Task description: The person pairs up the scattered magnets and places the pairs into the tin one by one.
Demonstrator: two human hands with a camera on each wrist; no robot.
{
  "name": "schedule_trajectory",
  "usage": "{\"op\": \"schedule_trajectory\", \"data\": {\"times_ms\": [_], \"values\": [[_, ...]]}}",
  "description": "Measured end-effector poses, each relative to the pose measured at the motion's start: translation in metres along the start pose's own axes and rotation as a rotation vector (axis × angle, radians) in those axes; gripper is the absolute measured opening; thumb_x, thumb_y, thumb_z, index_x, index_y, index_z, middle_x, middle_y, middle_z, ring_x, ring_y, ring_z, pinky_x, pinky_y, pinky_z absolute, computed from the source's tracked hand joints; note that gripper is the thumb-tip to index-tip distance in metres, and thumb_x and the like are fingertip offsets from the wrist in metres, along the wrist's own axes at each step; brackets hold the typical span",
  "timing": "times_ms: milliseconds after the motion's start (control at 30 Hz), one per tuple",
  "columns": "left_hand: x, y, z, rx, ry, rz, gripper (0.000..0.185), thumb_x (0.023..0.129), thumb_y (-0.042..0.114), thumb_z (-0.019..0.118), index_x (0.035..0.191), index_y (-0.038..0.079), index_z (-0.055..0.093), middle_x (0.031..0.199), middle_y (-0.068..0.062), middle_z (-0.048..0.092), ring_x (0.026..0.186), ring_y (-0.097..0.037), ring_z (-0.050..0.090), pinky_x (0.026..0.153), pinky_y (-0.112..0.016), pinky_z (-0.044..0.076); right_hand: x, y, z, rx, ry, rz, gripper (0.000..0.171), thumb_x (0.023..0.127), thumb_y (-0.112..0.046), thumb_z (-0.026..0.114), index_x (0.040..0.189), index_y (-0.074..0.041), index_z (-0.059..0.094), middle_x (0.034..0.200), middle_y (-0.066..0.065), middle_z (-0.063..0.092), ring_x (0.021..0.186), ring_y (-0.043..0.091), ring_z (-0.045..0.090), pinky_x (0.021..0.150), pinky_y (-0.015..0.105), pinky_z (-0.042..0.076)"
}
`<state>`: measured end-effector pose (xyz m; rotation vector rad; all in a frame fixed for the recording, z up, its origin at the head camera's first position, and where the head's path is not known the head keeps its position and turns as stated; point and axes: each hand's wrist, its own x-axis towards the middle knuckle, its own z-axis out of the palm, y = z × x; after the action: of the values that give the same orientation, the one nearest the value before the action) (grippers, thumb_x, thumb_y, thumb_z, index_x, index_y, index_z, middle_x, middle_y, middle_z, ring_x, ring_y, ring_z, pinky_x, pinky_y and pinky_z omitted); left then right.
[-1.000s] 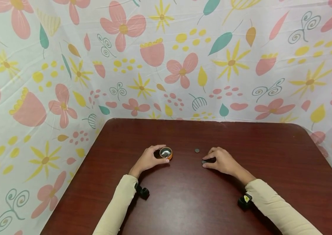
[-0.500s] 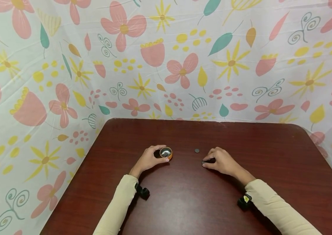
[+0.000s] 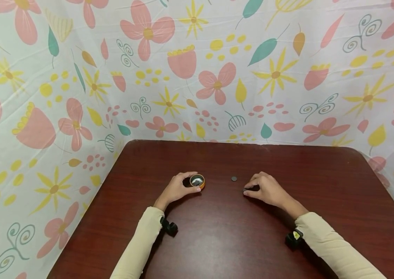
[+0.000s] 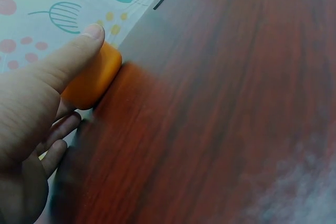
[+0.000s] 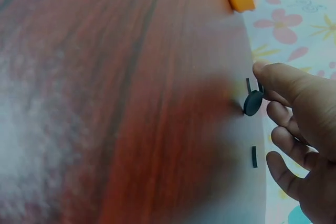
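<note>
My left hand (image 3: 177, 187) holds a small round orange tin (image 3: 202, 186) from its left side, thumb in front and fingers behind. The tin has no lid on, and its silvery inside shows a dark spot. In the left wrist view the thumb lies along the orange wall (image 4: 97, 80). To the right, my right hand (image 3: 266, 189) pinches a small black disc (image 5: 253, 103) at the fingertips. That disc stands tilted close to the tabletop in the right wrist view, while the other fingers curl loosely. Another dark disc (image 3: 233, 178) lies flat between the tin and my right hand.
The dark red-brown wooden table (image 3: 211, 228) reaches back to a flower-printed cloth (image 3: 190, 89) hung behind and at the left. In the right wrist view a further black piece (image 5: 254, 157) shows beyond the fingers. A black wrist camera (image 3: 294, 239) hangs under each sleeve.
My right hand has shifted slightly right, its fingertips drawing the disc along a little. My left hand, the tin and the flat disc stay where they were.
</note>
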<state>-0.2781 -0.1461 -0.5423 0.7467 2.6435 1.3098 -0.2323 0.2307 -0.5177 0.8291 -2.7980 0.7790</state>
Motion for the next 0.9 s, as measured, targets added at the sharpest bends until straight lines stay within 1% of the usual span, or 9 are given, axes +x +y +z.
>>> {"op": "schedule_trajectory", "data": {"times_ms": [300,633,767,900], "values": [[0.001,-0.001,0.000,0.001,0.005,-0.003,0.071,0.083,0.051,0.083,0.144,0.023,0.060,0.136,0.004,0.064,0.129,-0.023,0.054,0.106,-0.049,0.045,-0.002,0.000,-0.008,-0.025,0.004,-0.010,0.016,0.087,-0.030,0.084,0.099,-0.019,0.084,0.095,-0.010,0.068,0.089,0.012,0.054,0.070,0.032,0.047],[0.000,-0.002,0.000,0.006,0.013,-0.004,0.072,0.083,0.051,0.083,0.145,0.023,0.060,0.136,0.004,0.063,0.129,-0.023,0.054,0.106,-0.050,0.045,-0.002,-0.002,-0.015,-0.038,0.020,-0.018,0.015,0.086,-0.027,0.085,0.097,-0.018,0.084,0.094,-0.008,0.069,0.089,0.013,0.055,0.070,0.034,0.049],[0.000,-0.002,0.001,0.003,0.011,-0.006,0.071,0.083,0.049,0.084,0.145,0.023,0.060,0.137,0.004,0.063,0.129,-0.023,0.054,0.106,-0.050,0.045,0.001,-0.003,-0.017,-0.033,0.019,-0.022,0.015,0.087,-0.028,0.084,0.097,-0.018,0.084,0.094,-0.009,0.069,0.088,0.013,0.055,0.070,0.033,0.047],[-0.001,-0.001,0.001,0.001,0.011,-0.005,0.071,0.083,0.048,0.084,0.145,0.022,0.060,0.137,0.003,0.063,0.129,-0.023,0.054,0.106,-0.050,0.045,0.009,-0.006,-0.018,-0.016,0.033,-0.048,0.015,0.087,-0.028,0.084,0.097,-0.018,0.084,0.094,-0.009,0.069,0.088,0.013,0.054,0.069,0.032,0.046]]}}
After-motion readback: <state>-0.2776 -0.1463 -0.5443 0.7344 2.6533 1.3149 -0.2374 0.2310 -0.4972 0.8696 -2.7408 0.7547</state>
